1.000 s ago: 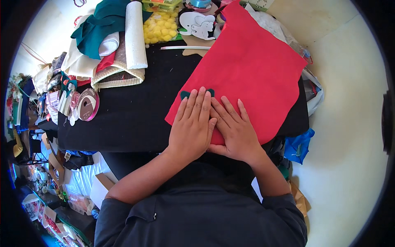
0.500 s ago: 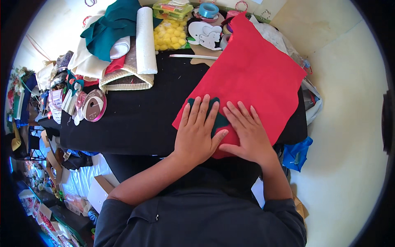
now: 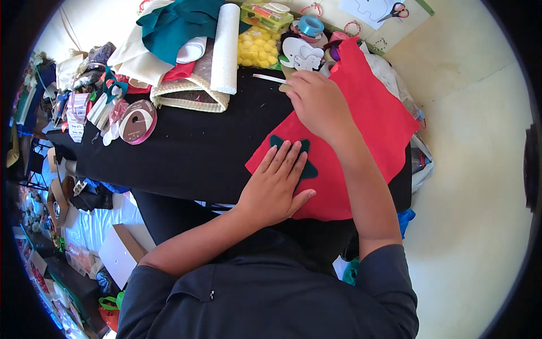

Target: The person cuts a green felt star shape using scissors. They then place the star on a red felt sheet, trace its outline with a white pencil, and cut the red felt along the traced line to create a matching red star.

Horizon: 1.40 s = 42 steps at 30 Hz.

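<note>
My left hand [image 3: 272, 186] lies flat with its fingers stretched over a dark green star-shaped piece of cloth [image 3: 307, 168], pressing it onto a large red felt sheet [image 3: 367, 124]. Several points of the green piece stick out around the fingers. Farther forward, my right hand [image 3: 319, 101] reaches over the felt's far left edge. Its fingers are closed around one end of a thin white pen-like stick [image 3: 268, 78]; the gripped end is hidden.
Along the back of the black table [image 3: 186, 164] are a white roll [image 3: 225, 51], green cloth [image 3: 180, 28], a bag of yellow pompoms [image 3: 258, 48], white elephant cutouts [image 3: 302, 55] and blue tape [image 3: 310, 26]. A ribbon spool [image 3: 138, 122] stands at left.
My right hand has lifted off the red felt and moved forward to the white stick, which has tilted slightly. My left hand stays on the green piece. The view has shifted a little.
</note>
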Each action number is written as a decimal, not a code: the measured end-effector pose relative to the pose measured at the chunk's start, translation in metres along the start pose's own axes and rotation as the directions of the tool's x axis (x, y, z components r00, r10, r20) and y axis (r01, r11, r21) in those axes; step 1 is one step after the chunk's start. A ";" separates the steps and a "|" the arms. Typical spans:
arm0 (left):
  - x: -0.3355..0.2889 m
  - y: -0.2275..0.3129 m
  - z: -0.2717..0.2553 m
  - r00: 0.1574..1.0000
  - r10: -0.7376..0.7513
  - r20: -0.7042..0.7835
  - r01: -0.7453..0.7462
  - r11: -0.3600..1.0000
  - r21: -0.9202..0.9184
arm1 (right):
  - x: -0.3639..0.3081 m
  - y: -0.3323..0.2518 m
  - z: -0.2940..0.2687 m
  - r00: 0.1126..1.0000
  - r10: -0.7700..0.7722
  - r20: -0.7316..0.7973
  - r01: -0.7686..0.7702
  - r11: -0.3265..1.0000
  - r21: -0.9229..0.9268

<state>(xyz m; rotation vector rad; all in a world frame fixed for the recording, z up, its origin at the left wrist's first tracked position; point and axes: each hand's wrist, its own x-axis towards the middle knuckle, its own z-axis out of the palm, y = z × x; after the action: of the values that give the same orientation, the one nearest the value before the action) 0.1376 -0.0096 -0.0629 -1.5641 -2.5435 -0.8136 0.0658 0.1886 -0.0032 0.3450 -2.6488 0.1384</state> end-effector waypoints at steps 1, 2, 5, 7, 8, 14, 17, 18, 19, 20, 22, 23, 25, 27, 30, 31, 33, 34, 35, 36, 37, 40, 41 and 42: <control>0.000 -0.001 0.001 1.000 -0.003 -0.001 0.003 1.000 -0.010 | 0.008 0.003 0.013 0.996 0.030 0.086 -0.025 0.998 -0.058; 0.000 -0.002 0.000 1.000 -0.008 -0.006 0.008 1.000 -0.017 | 0.017 0.003 0.023 0.984 0.061 0.169 -0.041 0.992 -0.118; -0.001 -0.005 0.002 0.999 -0.024 -0.023 0.022 0.998 -0.059 | 0.030 0.003 0.043 0.967 0.110 0.230 -0.067 0.980 -0.185; 0.000 -0.004 0.002 0.999 -0.029 -0.034 0.027 0.998 -0.061 | 0.034 0.004 0.050 0.968 0.122 0.220 -0.086 0.982 -0.169; -0.001 -0.004 0.002 0.999 -0.031 -0.038 0.029 0.998 -0.062 | 0.035 0.004 0.052 0.968 0.128 0.218 -0.096 0.984 -0.150; -0.004 -0.003 0.005 0.994 0.031 -0.102 -0.030 0.999 0.017 | 0.034 0.022 0.065 0.993 0.052 0.104 -0.049 0.998 -0.035; -0.010 -0.005 0.008 0.980 0.183 -0.084 -0.185 0.982 -0.022 | 0.038 0.018 0.052 0.999 0.035 -0.031 -0.033 0.996 0.082; -0.011 -0.005 0.008 0.976 0.201 -0.083 -0.205 0.978 -0.041 | 0.042 0.012 0.042 0.996 0.053 -0.077 -0.042 0.990 0.137; -0.011 -0.005 0.007 0.971 0.225 -0.084 -0.230 0.971 -0.062 | 0.043 0.005 0.030 0.979 0.101 -0.179 -0.061 0.975 0.213; -0.012 -0.005 0.006 0.966 0.245 -0.084 -0.251 0.964 -0.082 | 0.043 -0.004 0.018 0.949 0.154 -0.274 -0.070 0.954 0.293; -0.011 -0.006 0.004 0.970 0.213 -0.122 -0.231 0.959 -0.166 | 0.042 -0.011 0.001 0.890 0.226 -0.397 -0.034 0.899 0.437; -0.010 -0.006 0.002 0.970 0.197 -0.140 -0.224 0.952 -0.208 | 0.040 -0.009 -0.008 0.870 0.241 -0.430 0.006 0.867 0.499; -0.009 -0.008 0.000 0.973 0.122 -0.194 -0.177 0.937 -0.302 | 0.030 -0.008 -0.022 0.843 0.309 -0.441 0.034 0.786 0.617; -0.008 -0.010 -0.002 0.971 0.042 -0.236 -0.127 0.924 -0.360 | 0.012 -0.014 -0.033 0.831 0.402 -0.385 0.012 0.679 0.734; -0.005 -0.009 -0.003 0.959 -0.035 -0.281 -0.074 0.926 -0.371 | -0.018 -0.012 -0.035 0.817 0.470 -0.333 -0.052 0.636 0.770; -0.005 -0.008 -0.001 0.955 -0.038 -0.293 -0.070 0.933 -0.352 | -0.025 -0.010 -0.032 0.804 0.489 -0.338 -0.077 0.650 0.756; -0.004 -0.007 0.001 0.949 -0.027 -0.313 -0.071 0.953 -0.296 | -0.040 0.001 -0.023 0.795 0.506 -0.334 -0.060 0.614 0.787; -0.005 -0.006 0.001 0.948 -0.011 -0.319 -0.076 0.963 -0.257 | -0.047 0.005 -0.023 0.797 0.531 -0.287 -0.070 0.553 0.830; -0.005 -0.006 0.002 0.945 0.005 -0.326 -0.080 0.973 -0.218 | -0.053 0.007 -0.023 0.799 0.553 -0.238 -0.080 0.489 0.869; -0.005 -0.005 0.001 0.948 -0.017 -0.319 -0.061 0.970 -0.234 | -0.056 0.006 -0.021 0.781 0.595 -0.192 -0.091 0.412 0.907; -0.003 -0.005 -0.001 0.948 -0.042 -0.314 -0.041 0.967 -0.251 | -0.057 0.005 -0.020 0.781 0.608 -0.140 -0.141 0.391 0.909; -0.003 -0.007 -0.004 0.957 -0.104 -0.272 0.027 0.962 -0.272 | -0.062 0.001 -0.008 0.776 0.629 -0.034 -0.239 0.343 0.908; -0.003 -0.007 -0.004 0.960 -0.124 -0.252 0.052 0.961 -0.273 | -0.062 -0.002 -0.004 0.779 0.627 0.006 -0.268 0.323 0.908; -0.001 -0.006 -0.004 0.954 -0.141 -0.263 0.072 0.965 -0.254 | -0.060 -0.005 -0.001 0.780 0.624 0.046 -0.296 0.303 0.906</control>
<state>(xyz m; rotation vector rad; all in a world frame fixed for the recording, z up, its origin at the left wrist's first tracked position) 0.1323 -0.0140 -0.0619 -1.2591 -2.4119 -1.2999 0.1198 0.1970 -0.0294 -0.1901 -1.9964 1.6870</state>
